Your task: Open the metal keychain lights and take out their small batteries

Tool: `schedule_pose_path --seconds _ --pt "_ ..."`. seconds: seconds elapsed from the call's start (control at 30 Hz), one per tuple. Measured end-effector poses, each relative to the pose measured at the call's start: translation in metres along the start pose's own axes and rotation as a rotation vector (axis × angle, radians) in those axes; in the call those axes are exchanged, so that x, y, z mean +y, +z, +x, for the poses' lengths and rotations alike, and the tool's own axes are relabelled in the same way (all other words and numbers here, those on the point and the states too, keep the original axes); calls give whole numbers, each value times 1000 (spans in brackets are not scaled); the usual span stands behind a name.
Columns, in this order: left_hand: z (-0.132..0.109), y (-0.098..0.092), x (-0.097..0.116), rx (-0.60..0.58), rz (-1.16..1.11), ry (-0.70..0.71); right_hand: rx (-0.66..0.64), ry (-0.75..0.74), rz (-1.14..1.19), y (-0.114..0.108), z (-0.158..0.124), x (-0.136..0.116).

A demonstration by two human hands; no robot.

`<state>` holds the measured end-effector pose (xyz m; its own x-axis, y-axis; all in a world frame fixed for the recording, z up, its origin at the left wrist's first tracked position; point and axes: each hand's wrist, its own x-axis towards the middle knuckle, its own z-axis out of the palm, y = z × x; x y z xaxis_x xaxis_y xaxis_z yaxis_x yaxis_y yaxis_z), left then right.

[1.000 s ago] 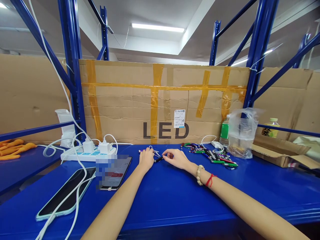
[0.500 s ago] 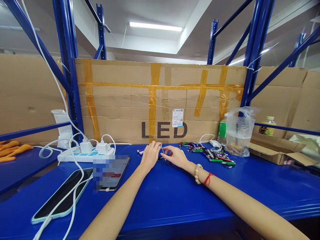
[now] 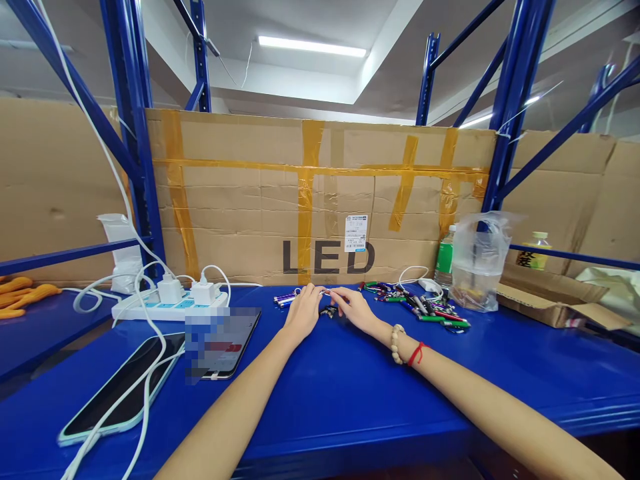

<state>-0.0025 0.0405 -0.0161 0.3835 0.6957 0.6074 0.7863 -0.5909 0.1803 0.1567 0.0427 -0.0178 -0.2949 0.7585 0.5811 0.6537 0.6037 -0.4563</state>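
Note:
My left hand (image 3: 304, 311) is closed, its fingers bent over a small slim thing whose kind I cannot make out. From the other side the thumb and forefinger of my right hand (image 3: 353, 309) pinch at the end of this thing, so the fingertips of both hands nearly meet. On the blue tabletop just beneath the fingers lie small black pieces (image 3: 329, 311). Beside my left hand rest a few shiny purple pen-like tubes (image 3: 284, 300), partly hidden by it. Farther right of my right hand spreads a heap of green, red, purple and silver pen-like tubes (image 3: 425, 309).
To the left, two phones (image 3: 125, 383) (image 3: 235, 347) lie near a white power strip (image 3: 150, 309) with trailing cables. At the back right stand a green-labelled bottle (image 3: 445, 257), a clear plastic bag (image 3: 477, 267) and an open cardboard box (image 3: 550, 300). A cardboard wall (image 3: 225, 213) closes the back.
Both hands stay close together, with the right fingertips shifted slightly up against the left ones. More of the black pieces below shows now. The view has moved slightly.

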Motion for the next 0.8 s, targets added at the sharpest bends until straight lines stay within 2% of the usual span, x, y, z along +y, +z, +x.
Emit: schedule_pose_path --seconds 0.17,0.3,0.57,0.8 --pt "-2 -2 3 9 -34 -91 -6 -99 -43 2 0 4" --pt "-3 -4 3 7 38 -140 -30 -107 -33 3 1 5" --pt "-2 -9 4 34 105 -82 -38 -114 -7 1 0 0" --pt "-2 -6 7 34 105 -26 -56 -117 -58 3 -1 0"
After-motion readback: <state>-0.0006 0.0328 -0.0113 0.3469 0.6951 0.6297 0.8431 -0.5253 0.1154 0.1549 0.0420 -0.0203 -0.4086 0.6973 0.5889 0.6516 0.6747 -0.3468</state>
